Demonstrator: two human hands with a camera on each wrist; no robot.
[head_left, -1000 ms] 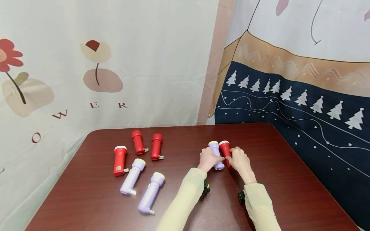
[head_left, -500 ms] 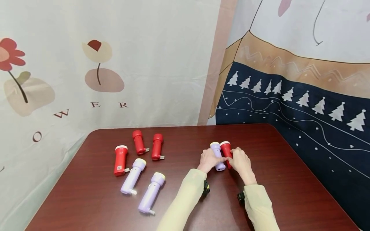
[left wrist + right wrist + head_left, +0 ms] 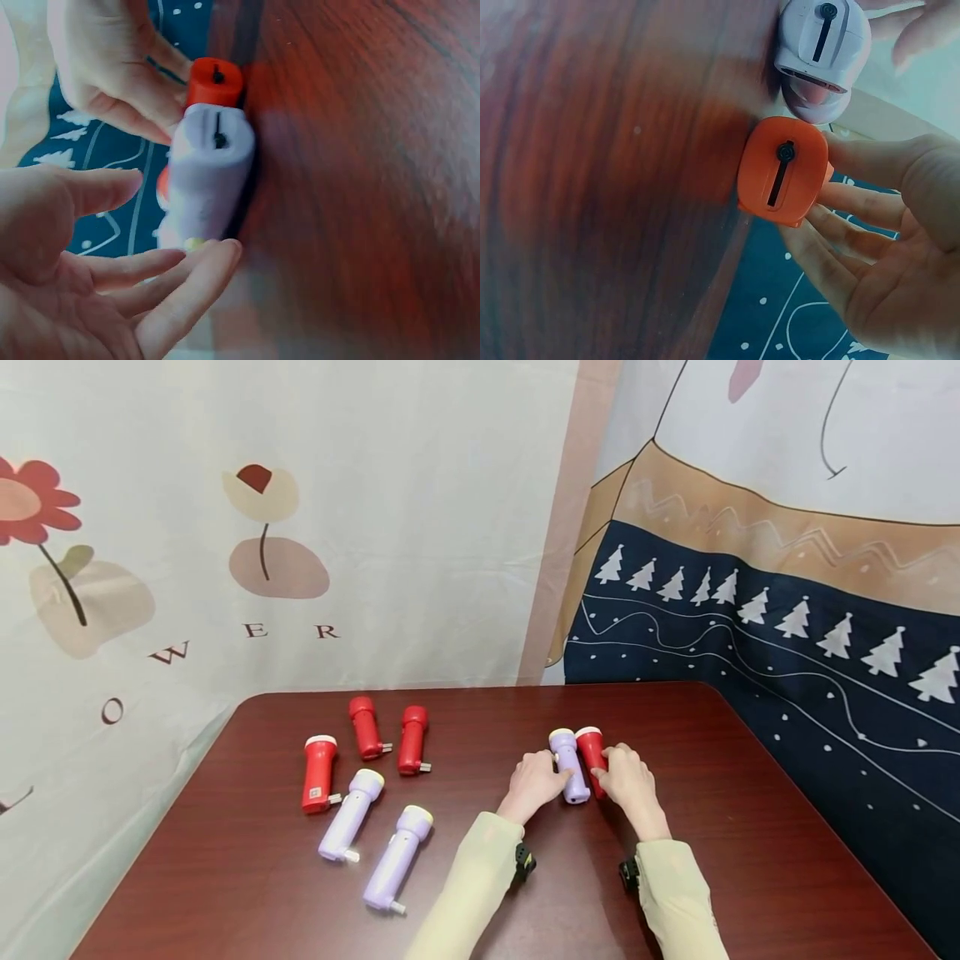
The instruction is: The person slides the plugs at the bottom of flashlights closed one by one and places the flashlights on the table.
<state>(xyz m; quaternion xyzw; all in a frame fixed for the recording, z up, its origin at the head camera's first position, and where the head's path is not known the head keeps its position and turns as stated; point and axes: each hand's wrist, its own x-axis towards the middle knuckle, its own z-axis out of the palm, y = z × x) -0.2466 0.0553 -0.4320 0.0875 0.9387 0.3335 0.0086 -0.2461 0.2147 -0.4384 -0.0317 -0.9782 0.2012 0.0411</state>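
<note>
Noting a red, smooth, cylindrical flashlight [image 3: 590, 747] with a white-rimmed, flared head, we find it lying on the reddish-brown wood-grain tabletop [image 3: 757, 835], held between the thumb and fingers of the right hand [image 3: 630, 783]. Just beside it lies a pale-lavender cylindrical flashlight [image 3: 568, 763] of like form, rimmed in pale yellow. On both end faces we see a straight dark slot [image 3: 777, 184] ending in a round black dot. Beside the lavender one, the left hand [image 3: 531, 785] has thumb and fingers apart; we cannot tell whether a fingertip touches it.
</note>
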